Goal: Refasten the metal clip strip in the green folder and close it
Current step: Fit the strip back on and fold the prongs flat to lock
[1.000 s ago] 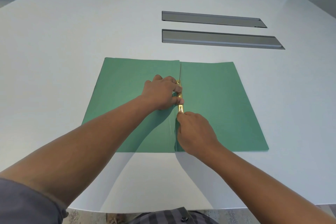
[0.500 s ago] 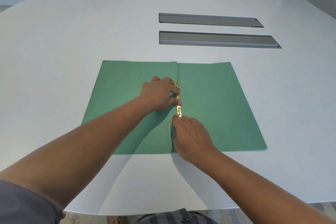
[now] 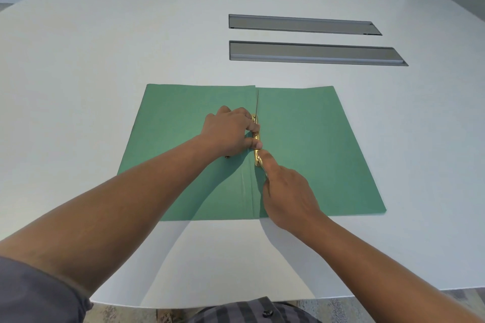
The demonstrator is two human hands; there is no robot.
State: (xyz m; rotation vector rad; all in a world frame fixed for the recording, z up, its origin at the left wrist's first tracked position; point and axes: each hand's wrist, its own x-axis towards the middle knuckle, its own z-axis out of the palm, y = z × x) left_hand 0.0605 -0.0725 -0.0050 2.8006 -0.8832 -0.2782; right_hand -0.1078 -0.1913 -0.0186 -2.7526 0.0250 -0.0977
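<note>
The metal clip strip (image 3: 256, 144) lies along the spine of the open green folder (image 3: 309, 144), long axis running away from you; your left hand (image 3: 231, 134) curls fingers down onto its far half, while your right hand (image 3: 286, 191) presses a fingertip on the near end, nearer for the next push

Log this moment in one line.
green paper folder: open flat | gold metal clip strip: at spine | left hand, right hand: pressing strip

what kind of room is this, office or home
Probably an office meeting room: a big rounded white table with two recessed grey cable hatches set into it, and a green folder lying open on it.
</note>
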